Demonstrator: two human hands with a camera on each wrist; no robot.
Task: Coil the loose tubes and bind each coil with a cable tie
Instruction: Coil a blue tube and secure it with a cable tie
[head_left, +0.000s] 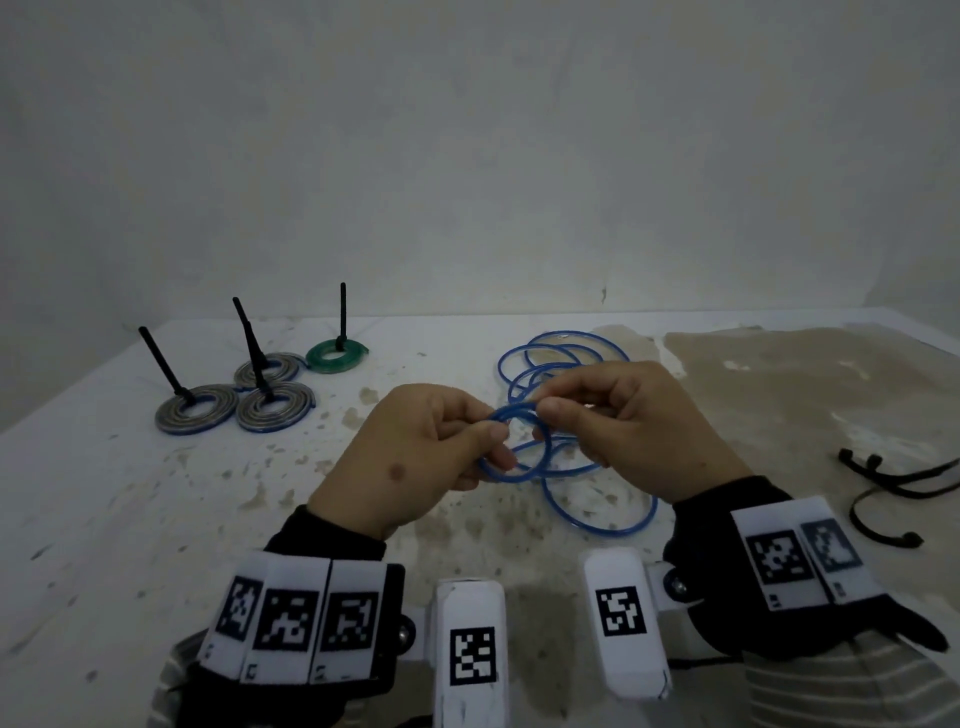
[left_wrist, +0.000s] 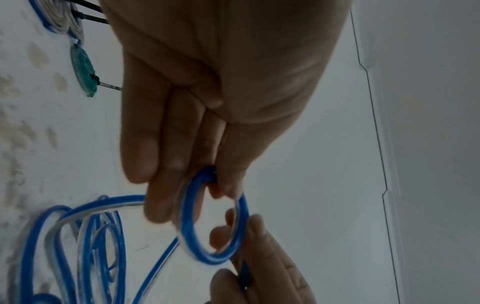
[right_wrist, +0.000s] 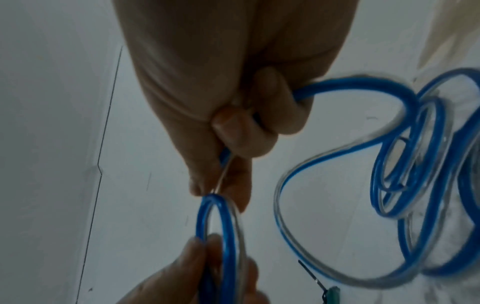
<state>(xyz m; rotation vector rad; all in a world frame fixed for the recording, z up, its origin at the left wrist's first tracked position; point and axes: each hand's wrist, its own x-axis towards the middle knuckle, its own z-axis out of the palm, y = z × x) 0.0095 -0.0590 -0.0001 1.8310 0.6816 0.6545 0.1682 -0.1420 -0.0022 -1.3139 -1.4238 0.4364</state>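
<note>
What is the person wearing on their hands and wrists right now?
Both hands, left hand and right hand, are bare. Each wrist carries a black cuff with white panels printed with black square code markers, plus a white boxy camera housing bearing another marker. Striped sleeves show behind the cuffs.

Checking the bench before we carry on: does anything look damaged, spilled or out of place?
The table is blotched with brownish stains, with one large patch at the far right, like a dried spill or worn coating. Otherwise nothing stands out: four bound coils lie flat at the left.
</note>
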